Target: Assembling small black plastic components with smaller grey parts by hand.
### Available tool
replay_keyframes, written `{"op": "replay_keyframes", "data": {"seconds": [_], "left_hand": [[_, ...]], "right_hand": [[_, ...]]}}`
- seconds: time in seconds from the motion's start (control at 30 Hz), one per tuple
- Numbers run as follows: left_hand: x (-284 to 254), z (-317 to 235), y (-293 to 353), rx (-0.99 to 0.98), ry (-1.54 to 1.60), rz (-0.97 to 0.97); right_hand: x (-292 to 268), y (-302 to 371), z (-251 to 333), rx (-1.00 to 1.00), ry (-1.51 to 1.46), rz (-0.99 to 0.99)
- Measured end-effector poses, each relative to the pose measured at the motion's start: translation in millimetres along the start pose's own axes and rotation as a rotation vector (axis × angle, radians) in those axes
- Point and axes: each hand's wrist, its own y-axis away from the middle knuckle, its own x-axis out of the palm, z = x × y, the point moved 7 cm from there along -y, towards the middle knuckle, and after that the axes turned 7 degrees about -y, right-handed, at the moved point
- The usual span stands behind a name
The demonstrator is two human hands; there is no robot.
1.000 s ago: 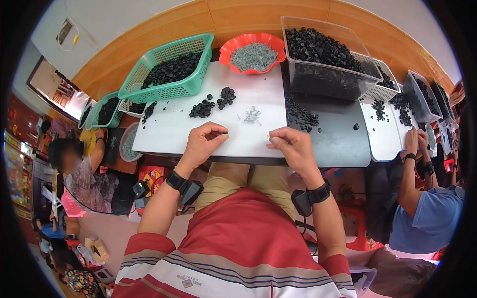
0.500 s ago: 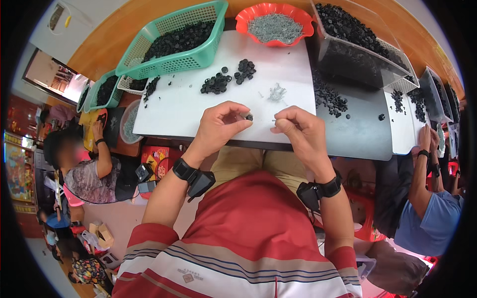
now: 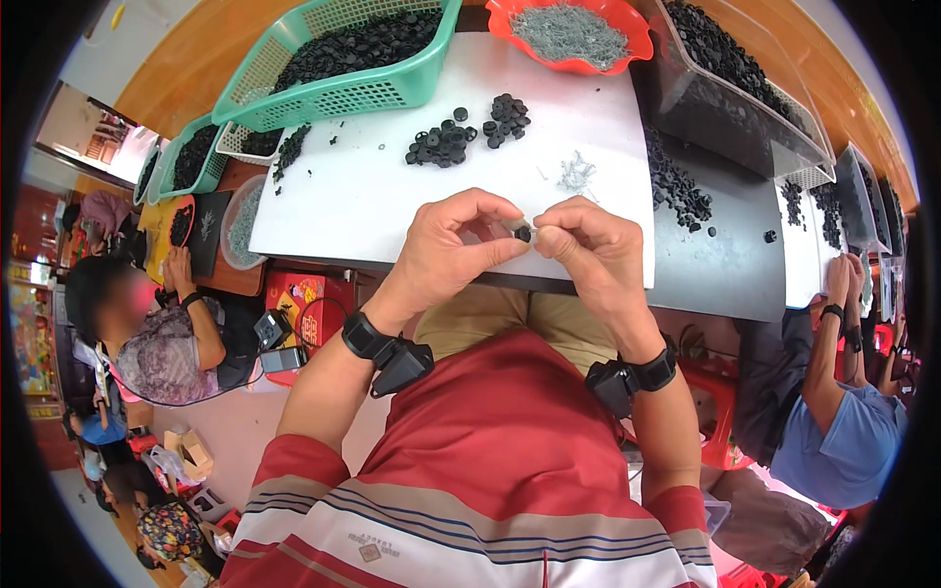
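Above the front edge of a white board (image 3: 343,211), my left hand (image 3: 456,240) pinches a small round black plastic piece (image 3: 522,234) between thumb and forefinger. My right hand (image 3: 598,250) is closed on a thin silver metal pin (image 3: 534,230), mostly hidden by the fingertips. The pin's end is at the black piece; whether it has entered a hole is too small to tell. Farther back on the board lie two heaps of round black pieces, a left heap (image 3: 440,146) and a right heap (image 3: 507,120). A loose bunch of silver pins (image 3: 577,173) lies beyond my right hand.
Behind the board stand a green basket (image 3: 338,93) of black parts, a red scalloped bowl (image 3: 635,49) of silver pins, and a clear bin (image 3: 720,118) of black parts. Two people, one at left (image 3: 176,338) and one at right (image 3: 843,421), work alongside.
My hands have come together, bringing the pin from apart to the black piece. The whole view has shifted slightly, so the board and baskets sit a little differently.
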Motion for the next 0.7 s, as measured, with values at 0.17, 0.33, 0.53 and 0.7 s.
{"op": "replay_keyframes", "data": {"seconds": [0.17,0.33,0.53,0.7], "left_hand": [[-1.2,-4.6,-0.3,0.063,-0.022,-0.035],[0.7,-3.0,-1.0,0.005,-0.032,0.004],[0.0,-4.6,-1.3,0.021,-0.04,0.011],[-0.4,-5.4,-1.2,0.015,-0.059,0.009]], "right_hand": [[6.0,-0.3,3.4,0.008,-0.009,0.021],[4.0,-0.1,1.4,0.007,-0.012,0.027],[4.1,-0.9,-0.6,0.013,-0.045,0.042],[3.1,-0.7,-1.9,0.031,-0.061,0.032]]}}
